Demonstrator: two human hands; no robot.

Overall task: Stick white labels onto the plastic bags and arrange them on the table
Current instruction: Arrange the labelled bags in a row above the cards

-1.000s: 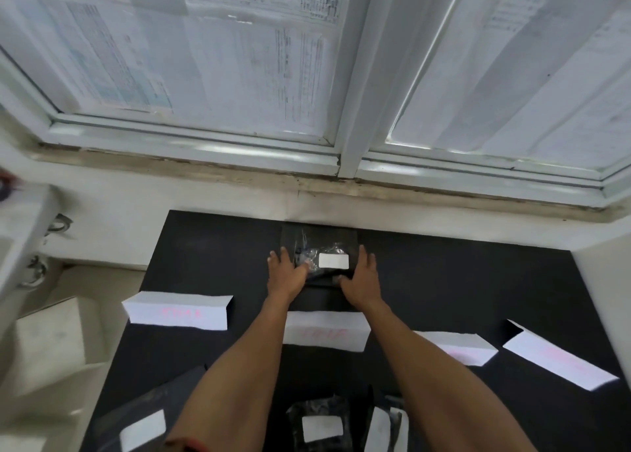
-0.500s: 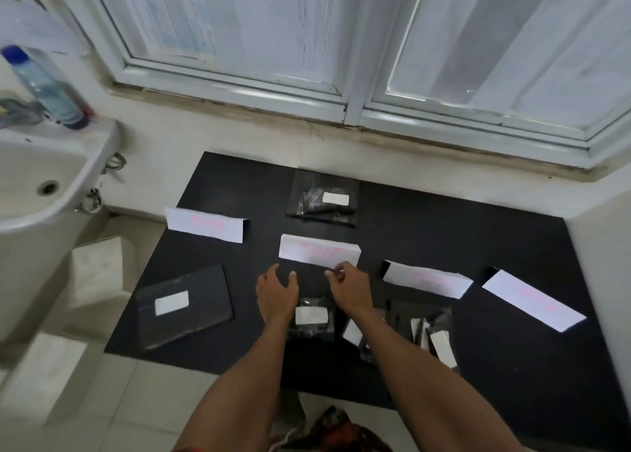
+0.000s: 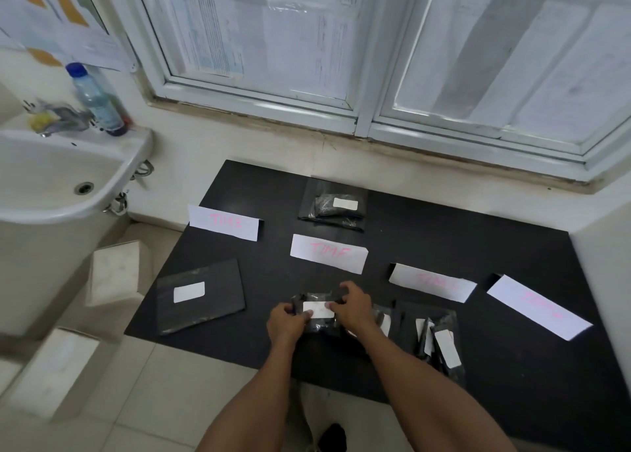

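Black counter [image 3: 444, 233] is filling the middle of the head view, sitting below a white-framed window [image 3: 367, 120] papered with printed sheets. Near the counter's front edge, two bare hands are holding a small dark plastic bag [image 3: 319, 298]; whether it is resting on the surface or lifted just off it cannot be told. The left hand [image 3: 285, 322] is gripping the bag's left end, its fingers curled under and its thumb lying on the left edge of the white label [image 3: 318, 310] on the bag's face. The right hand [image 3: 355, 310] is gripping the right end, its fingers curled over the top edge and its thumb touching the label's right side. Four folded paper cards [image 3: 329, 253] with pink lettering are standing in a loose row across the counter; the two on the left are reading "TIME", and the others are too blurred to read. Behind the middle card, a second bag [image 3: 333, 212] with its own white sticker is lying near the wall. At the left, a flat bag [image 3: 211, 311] with a white sticker is lying at a slight angle. Just right of the hands, a heap of bags [image 3: 440, 339] with white stickers is overlapping loosely. Off to the left, a white sink [image 3: 51, 209] is carrying a clear bottle [image 3: 97, 103] with a blue cap, and pale blocks [image 3: 116, 274] are sitting on the tiled floor below.
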